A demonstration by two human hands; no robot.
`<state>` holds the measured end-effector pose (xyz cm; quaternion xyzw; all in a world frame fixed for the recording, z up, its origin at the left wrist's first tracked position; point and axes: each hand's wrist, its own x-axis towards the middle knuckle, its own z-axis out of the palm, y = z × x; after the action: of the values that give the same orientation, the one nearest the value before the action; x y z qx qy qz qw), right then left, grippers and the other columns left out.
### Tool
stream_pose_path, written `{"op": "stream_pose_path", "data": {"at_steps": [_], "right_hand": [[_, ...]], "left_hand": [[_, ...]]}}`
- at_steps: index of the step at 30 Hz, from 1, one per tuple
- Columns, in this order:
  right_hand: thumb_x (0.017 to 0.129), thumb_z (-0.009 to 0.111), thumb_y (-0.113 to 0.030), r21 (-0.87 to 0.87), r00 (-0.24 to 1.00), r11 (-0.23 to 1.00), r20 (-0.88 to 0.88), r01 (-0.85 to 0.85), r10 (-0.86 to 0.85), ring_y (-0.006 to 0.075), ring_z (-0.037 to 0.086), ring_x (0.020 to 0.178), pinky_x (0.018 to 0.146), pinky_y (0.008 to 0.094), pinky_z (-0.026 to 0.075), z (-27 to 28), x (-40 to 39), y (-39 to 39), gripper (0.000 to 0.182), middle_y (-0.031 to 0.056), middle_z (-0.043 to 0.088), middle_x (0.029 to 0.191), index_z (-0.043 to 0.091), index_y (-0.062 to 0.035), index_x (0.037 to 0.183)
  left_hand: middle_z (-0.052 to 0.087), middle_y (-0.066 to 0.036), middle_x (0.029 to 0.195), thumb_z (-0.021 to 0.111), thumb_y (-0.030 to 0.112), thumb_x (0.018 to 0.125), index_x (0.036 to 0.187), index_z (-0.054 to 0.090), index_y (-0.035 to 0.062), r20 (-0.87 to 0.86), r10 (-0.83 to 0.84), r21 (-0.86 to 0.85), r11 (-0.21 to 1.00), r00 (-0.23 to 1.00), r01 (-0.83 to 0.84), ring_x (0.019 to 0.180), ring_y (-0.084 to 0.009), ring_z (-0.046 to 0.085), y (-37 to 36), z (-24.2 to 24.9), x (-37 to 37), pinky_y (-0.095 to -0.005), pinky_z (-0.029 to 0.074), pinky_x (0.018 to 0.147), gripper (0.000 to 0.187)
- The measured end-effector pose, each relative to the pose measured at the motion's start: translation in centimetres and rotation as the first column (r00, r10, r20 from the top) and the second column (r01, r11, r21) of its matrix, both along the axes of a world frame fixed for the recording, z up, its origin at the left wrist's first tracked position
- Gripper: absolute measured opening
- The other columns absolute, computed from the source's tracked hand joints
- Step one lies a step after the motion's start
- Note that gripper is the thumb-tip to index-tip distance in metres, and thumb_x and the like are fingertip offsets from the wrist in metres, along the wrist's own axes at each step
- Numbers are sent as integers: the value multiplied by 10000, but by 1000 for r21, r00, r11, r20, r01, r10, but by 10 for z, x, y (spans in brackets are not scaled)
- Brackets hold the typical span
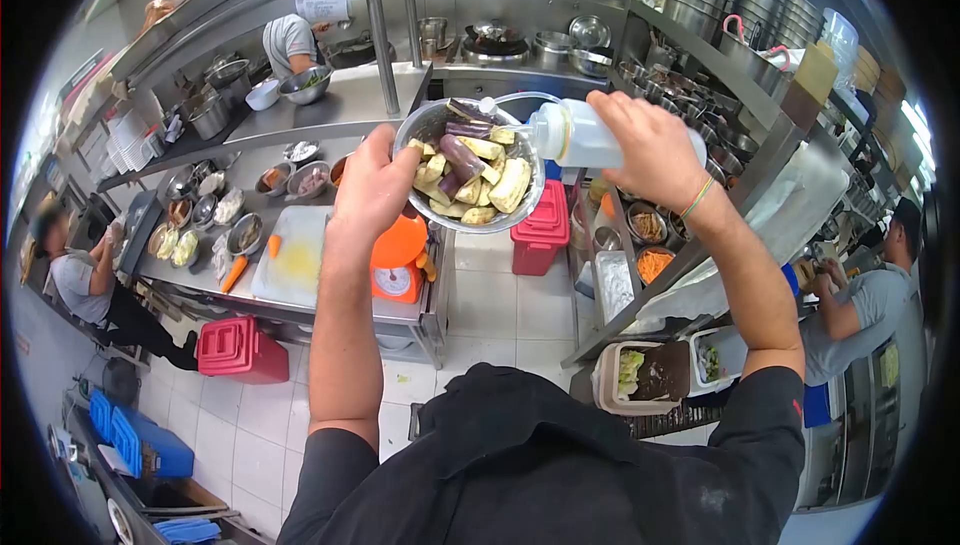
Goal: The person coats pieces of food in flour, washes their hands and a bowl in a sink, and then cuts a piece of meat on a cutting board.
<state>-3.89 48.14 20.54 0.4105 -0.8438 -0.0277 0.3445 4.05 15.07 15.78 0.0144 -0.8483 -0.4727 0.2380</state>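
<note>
A metal bowl (532, 207) full of cut eggplant pieces (462, 160), some purple-skinned and some pale, is held up in front of me. My left hand (372, 185) grips its left rim, fingers on the outside and thumb near the edge. In my right hand (652, 150) is a translucent white plastic bottle (585, 135), tipped on its side with its neck over the bowl's right rim. The bottle's loose cap seems to lie near the top of the bowl. Whether liquid is flowing out is hard to make out.
Left, a steel counter (210, 280) bears a cutting board (290, 255), carrots, bowls and an orange scale (397, 280). Red bins (541, 230) stand on the tiled floor. Shelves with pans rise at the right. Food tubs (640, 405) sit lower right. Other people work left, right and behind the counter.
</note>
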Motion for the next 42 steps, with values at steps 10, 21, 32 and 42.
{"op": "stream_pose_path", "data": {"at_steps": [10,21,32,42], "right_hand": [[607,828,-86,171,997,983,-25,-67,72,293,642,947,841,418,528,7,22,-1,698,86,627,1044,567,-87,1254],[618,819,-57,125,997,991,-55,57,-51,304,641,931,841,420,515,-11,10,34,688,89,612,1010,557,-93,1253],[596,828,-72,151,988,982,94,111,-126,290,637,942,847,413,516,-46,39,78,748,79,626,1074,559,-97,1293],[724,806,-160,-424,756,861,650,280,74,277,635,1144,978,368,503,-53,64,151,669,102,659,1220,535,-54,1326]], "left_hand": [[653,-160,804,555,197,909,989,579,-54,110,-26,75,997,994,18,662,-227,657,14,-48,-13,-370,537,590,264],[674,-165,834,564,212,930,1045,579,-43,139,-110,82,992,984,99,650,-217,681,20,-70,-15,-361,547,552,280],[642,-76,861,518,157,929,1020,594,-21,182,-188,338,934,965,118,739,-149,626,62,-85,-24,-294,515,658,214],[668,-64,992,529,143,944,1154,597,-26,112,-425,385,852,898,355,825,-120,626,118,-128,-20,-314,520,666,277]]}}
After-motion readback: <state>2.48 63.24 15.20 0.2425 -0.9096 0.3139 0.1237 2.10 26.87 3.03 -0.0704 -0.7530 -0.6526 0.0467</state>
